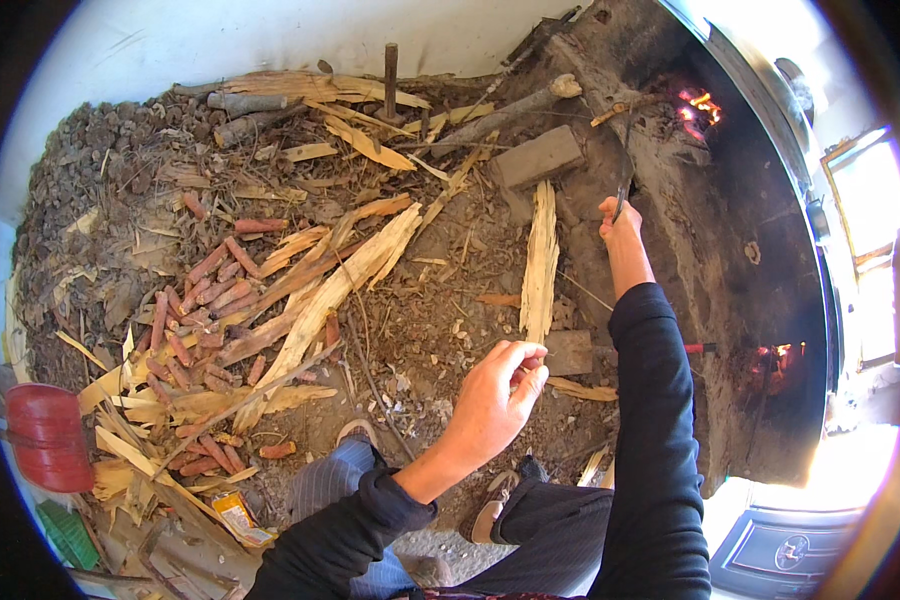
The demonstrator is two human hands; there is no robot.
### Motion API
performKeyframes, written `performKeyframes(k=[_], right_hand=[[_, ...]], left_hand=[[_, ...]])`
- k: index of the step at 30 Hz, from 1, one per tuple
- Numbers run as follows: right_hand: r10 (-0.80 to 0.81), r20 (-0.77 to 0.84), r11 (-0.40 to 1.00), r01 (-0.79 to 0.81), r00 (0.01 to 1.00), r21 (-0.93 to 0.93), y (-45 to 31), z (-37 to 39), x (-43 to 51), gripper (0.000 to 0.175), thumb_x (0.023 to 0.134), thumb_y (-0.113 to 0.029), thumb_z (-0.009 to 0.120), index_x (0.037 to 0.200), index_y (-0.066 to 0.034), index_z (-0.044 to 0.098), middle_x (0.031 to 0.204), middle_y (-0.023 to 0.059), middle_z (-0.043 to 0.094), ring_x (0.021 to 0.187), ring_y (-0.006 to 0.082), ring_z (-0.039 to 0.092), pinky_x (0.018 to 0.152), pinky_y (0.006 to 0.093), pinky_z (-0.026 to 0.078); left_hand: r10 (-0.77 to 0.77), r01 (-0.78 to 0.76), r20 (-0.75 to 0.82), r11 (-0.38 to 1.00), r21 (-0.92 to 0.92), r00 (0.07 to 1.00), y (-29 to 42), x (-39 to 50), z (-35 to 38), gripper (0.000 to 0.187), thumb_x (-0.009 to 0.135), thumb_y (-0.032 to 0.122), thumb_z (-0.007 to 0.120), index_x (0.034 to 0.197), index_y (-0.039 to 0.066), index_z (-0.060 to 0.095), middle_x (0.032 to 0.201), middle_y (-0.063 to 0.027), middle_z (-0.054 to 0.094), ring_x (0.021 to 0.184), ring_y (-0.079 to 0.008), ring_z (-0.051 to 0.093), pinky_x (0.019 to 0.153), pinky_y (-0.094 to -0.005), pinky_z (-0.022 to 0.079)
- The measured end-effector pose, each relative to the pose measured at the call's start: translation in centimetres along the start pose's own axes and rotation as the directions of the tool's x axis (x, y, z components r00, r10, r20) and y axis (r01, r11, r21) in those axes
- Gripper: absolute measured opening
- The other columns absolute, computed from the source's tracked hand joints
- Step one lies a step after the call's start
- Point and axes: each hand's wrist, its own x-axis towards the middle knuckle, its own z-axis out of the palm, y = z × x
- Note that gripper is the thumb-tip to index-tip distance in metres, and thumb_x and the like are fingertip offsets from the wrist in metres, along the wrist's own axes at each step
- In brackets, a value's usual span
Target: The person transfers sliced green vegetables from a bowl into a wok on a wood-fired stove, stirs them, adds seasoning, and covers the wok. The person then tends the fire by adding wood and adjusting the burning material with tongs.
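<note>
My right hand point(621, 234) is closed around the handle of a dark metal fire tool point(627, 161). Its far end reaches toward the stove's point(750, 247) upper fire opening, where embers and flames point(697, 112) glow. A short piece of wood point(609, 114) lies at the tool's tip; whether the tool grips it is unclear. My left hand point(495, 397) hovers above the dirt floor with thumb and fingers drawn together; whether something thin is pinched there cannot be made out. Just beyond it, a long split plank point(540, 262) spans between a brick point(538, 156) and another block point(570, 352).
Corncobs point(210, 289) and split wood point(345, 292) cover the floor at left. A thick branch point(502, 116) leans near the stove. A second fire point(772, 360) burns lower down, near a red-handled tool point(697, 348). A red dustpan-like scoop point(49, 437) stands far left.
</note>
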Motion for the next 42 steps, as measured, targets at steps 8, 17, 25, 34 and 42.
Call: performKeyframes(k=[8,17,25,34,42], right_hand=[[0.027,0.291,0.999,-0.039,0.956,0.034,0.0,-1.5,-0.1,0.016,0.064,-0.003,0.062,0.065,-0.0056,0.046,0.056,0.0008,0.032,0.04,0.0103,0.029,0.037,0.0255,0.023],[0.093,0.384,0.992,-0.119,0.919,0.044,0.3,-5.3,-3.1,0.02,0.066,-0.006,0.06,0.081,-0.0114,0.047,0.057,-0.0015,0.039,0.042,0.0111,0.036,0.037,0.026,0.029],[0.028,0.347,0.99,-0.074,0.938,0.12,2.0,-10.0,-8.1,0.042,0.068,-0.001,0.057,0.109,-0.0025,0.047,0.062,0.001,0.043,0.043,0.009,0.036,0.036,0.0239,0.028],[-0.037,0.153,0.992,0.055,0.988,-0.116,-2.4,-14.0,-2.2,0.014,0.064,-0.01,0.064,0.064,-0.0105,0.05,0.055,-0.0013,0.038,0.039,0.009,0.034,0.034,0.0244,0.025],[-0.085,0.091,0.962,0.105,0.992,-0.253,-5.2,-12.7,1.6,0.02,0.056,-0.004,0.061,0.052,-0.0097,0.043,0.049,0.0,0.033,0.038,0.0113,0.029,0.039,0.0282,0.018]], left_hand=[[-0.002,0.002,0.019,1.0,0.001,1.0,0.2,-0.4,0.0,0.02,0.087,0.007,0.058,0.106,0.0,0.058,0.092,-0.0081,0.059,0.083,-0.0145,0.058,0.073,-0.0266,0.046],[-0.009,0.009,0.054,1.0,-0.008,0.999,0.5,-1.5,0.0,0.02,0.089,0.01,0.057,0.106,0.0,0.058,0.091,-0.0071,0.059,0.082,-0.0127,0.056,0.073,-0.0255,0.046],[-0.009,0.01,0.042,1.0,-0.016,0.999,0.2,-2.6,-0.3,0.02,0.088,0.009,0.057,0.106,-0.001,0.057,0.093,-0.0085,0.059,0.08,-0.0137,0.057,0.072,-0.0262,0.047],[0.639,-0.368,-0.283,0.689,0.625,0.715,3.1,-1.2,-2.8,0.029,0.079,0.004,0.06,0.107,0.002,0.058,0.101,-0.0123,0.056,0.098,-0.0297,0.05,0.092,-0.042,0.034],[0.634,-0.328,-0.176,0.593,0.735,0.753,2.3,0.2,-2.0,0.031,0.076,0.008,0.062,0.107,0.006,0.06,0.086,-0.0046,0.058,0.101,-0.0276,0.05,0.098,-0.051,0.025]])
